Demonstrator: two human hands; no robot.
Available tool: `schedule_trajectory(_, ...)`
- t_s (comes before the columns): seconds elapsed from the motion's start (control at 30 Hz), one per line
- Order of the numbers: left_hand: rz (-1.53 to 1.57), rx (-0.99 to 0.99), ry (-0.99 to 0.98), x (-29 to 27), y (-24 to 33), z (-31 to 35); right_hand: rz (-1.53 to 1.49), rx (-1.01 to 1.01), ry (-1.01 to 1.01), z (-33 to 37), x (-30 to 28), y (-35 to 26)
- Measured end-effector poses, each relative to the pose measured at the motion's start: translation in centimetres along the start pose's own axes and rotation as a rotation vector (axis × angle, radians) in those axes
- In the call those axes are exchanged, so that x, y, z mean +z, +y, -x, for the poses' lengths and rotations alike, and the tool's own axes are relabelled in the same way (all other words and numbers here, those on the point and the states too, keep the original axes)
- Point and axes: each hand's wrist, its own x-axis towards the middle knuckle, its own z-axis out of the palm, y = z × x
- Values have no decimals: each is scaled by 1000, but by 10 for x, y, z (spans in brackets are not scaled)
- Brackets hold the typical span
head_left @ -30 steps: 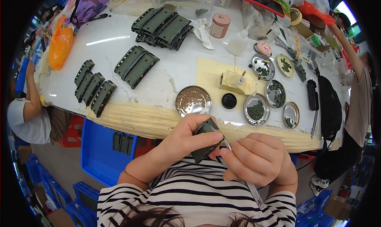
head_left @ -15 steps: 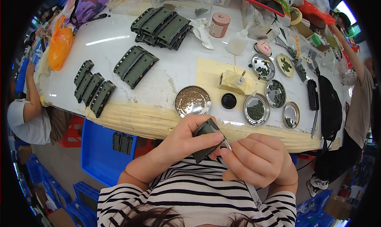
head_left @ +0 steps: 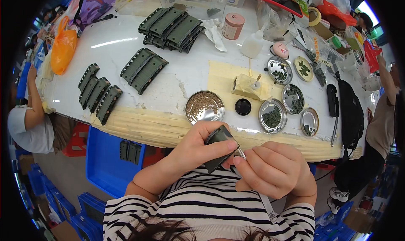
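Observation:
Close to my chest, my left hand (head_left: 198, 146) is closed round a dark green curved plastic piece (head_left: 218, 154), its thumb lying across the face. My right hand (head_left: 274, 167) pinches a pair of metal tweezers (head_left: 267, 208); their thin tip touches or nearly touches the piece's right edge, and their flat end sticks out below the palm. Whether anything sits at the tip is too small to tell. Just beyond my hands stands a round metal dish of brown grains (head_left: 205, 106). To its right is a metal dish of small green parts (head_left: 272, 118).
Similar green pieces lie in a stack (head_left: 171, 28), as a single panel (head_left: 144, 70) and as a stepped group (head_left: 99, 91). A taped block (head_left: 249, 87), a squeeze bottle (head_left: 253, 45) and a pink jar (head_left: 233, 26) stand farther back. Below the table's left edge sits a blue tray (head_left: 112, 169).
My hands and the green piece hold nearly the same place. The tweezers' rear end has shifted slightly. At the right, a person has lowered an arm.

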Motion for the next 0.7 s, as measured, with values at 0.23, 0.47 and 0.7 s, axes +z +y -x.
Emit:
schedule_trajectory(0.23, 0, -10, 28, 4, 0, 0, -6, -16, -15, 0, -1, 1)
schedule_trajectory(0.47, -13, -3, 33, 4, 1, 0, -39, 23, 45, 4, 5, 0)
schedule_trajectory(0.7, 135, -118, 3, 1, 3, 0, -303, 39, 176, 3, 13, 14)
